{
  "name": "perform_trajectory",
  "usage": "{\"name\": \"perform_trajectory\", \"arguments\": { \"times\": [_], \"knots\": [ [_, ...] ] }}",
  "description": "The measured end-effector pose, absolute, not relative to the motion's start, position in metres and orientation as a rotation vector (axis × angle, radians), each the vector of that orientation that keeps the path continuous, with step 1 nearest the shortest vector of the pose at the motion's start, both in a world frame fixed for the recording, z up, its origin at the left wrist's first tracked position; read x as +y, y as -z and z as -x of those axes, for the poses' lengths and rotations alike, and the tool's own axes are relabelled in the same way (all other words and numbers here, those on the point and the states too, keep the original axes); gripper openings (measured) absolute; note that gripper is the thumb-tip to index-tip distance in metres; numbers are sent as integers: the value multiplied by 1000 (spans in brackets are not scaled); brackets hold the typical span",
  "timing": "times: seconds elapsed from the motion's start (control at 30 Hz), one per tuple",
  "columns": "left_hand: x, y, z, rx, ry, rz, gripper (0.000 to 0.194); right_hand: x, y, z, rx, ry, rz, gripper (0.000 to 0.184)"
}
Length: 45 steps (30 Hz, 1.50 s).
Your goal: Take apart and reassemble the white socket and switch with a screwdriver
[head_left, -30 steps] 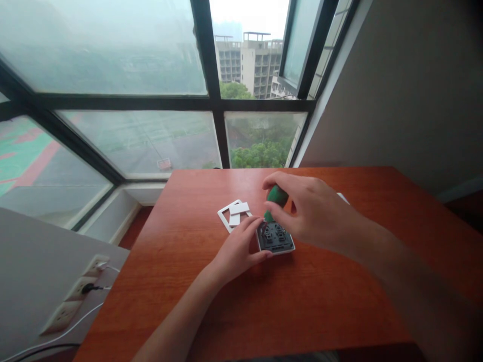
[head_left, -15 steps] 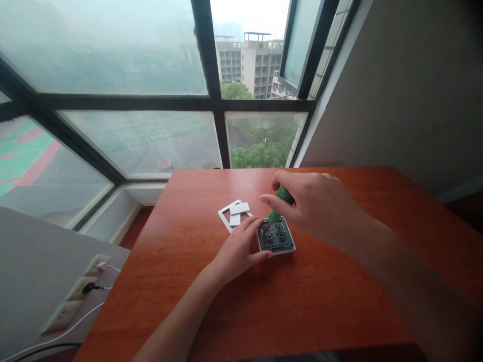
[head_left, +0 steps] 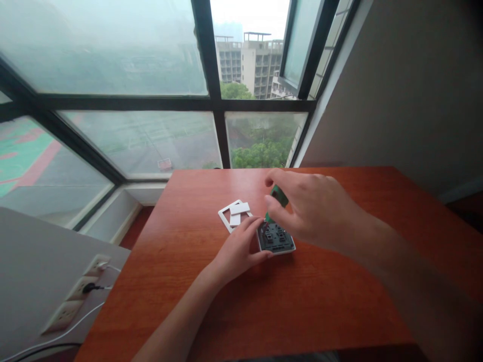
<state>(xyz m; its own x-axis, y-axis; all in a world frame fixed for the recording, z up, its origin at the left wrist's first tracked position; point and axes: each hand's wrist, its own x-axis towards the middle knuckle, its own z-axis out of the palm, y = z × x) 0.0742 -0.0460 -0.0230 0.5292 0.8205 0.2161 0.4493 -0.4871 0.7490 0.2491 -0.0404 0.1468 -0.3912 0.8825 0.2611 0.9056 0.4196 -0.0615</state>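
A square wall switch [head_left: 279, 242] with a white rim and a dark inner mechanism lies on the wooden table. My left hand [head_left: 241, 245] grips it from the left, fingers at its far edge and thumb at its near edge. My right hand [head_left: 305, 203] is wrapped round the green handle of a screwdriver [head_left: 279, 195], above the switch. The shaft slants down to the left part of the mechanism; I cannot make out exactly where the tip rests. Beyond my left fingers lie a white frame [head_left: 223, 211] and two white rocker plates [head_left: 240, 208], partly overlapping.
The reddish wooden table [head_left: 181, 241] reaches back to a dark-framed window [head_left: 217, 104]. Power sockets [head_left: 81, 287] with plugged-in cables sit on the low wall at the left. A grey wall [head_left: 407, 100] rises at the right.
The screwdriver handle has tilted and shifted slightly left, with my right thumb and fingers turned around it. My left hand and the switch have stayed in place.
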Motion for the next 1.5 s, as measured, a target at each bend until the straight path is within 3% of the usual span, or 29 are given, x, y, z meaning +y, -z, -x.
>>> {"name": "perform_trajectory", "arguments": {
  "times": [0.1,0.27,0.47,0.63,0.8,0.87,1.0,1.17,1.33,1.5],
  "knots": [
    [-46,22,-74,1021,-749,-2135,70,-37,-148,-249,-2494,3,1419,23],
    [-46,21,-75,1034,-755,-2157,74,-33,-145,-247,-2393,277,1617,34],
    [-45,22,-75,1024,-748,-2148,74,-37,-144,-248,-2481,14,1438,23],
    [-45,24,-74,1029,-753,-2154,74,-38,-139,-244,-2363,291,1647,37],
    [-45,24,-74,1026,-745,-2139,71,-39,-135,-243,-2384,65,1499,32],
    [-45,23,-75,1030,-746,-2147,71,-38,-134,-242,-2378,129,1542,27],
    [-46,22,-75,1031,-757,-2153,70,-40,-136,-242,-2326,317,1667,36],
    [-46,23,-74,1015,-765,-2145,69,-44,-139,-245,-2443,54,1415,40],
    [-46,22,-75,1026,-775,-2150,72,-41,-138,-246,-2361,247,1643,43],
    [-46,22,-74,1024,-745,-2152,73,-41,-140,-248,-2429,-62,1449,45]
  ]
}}
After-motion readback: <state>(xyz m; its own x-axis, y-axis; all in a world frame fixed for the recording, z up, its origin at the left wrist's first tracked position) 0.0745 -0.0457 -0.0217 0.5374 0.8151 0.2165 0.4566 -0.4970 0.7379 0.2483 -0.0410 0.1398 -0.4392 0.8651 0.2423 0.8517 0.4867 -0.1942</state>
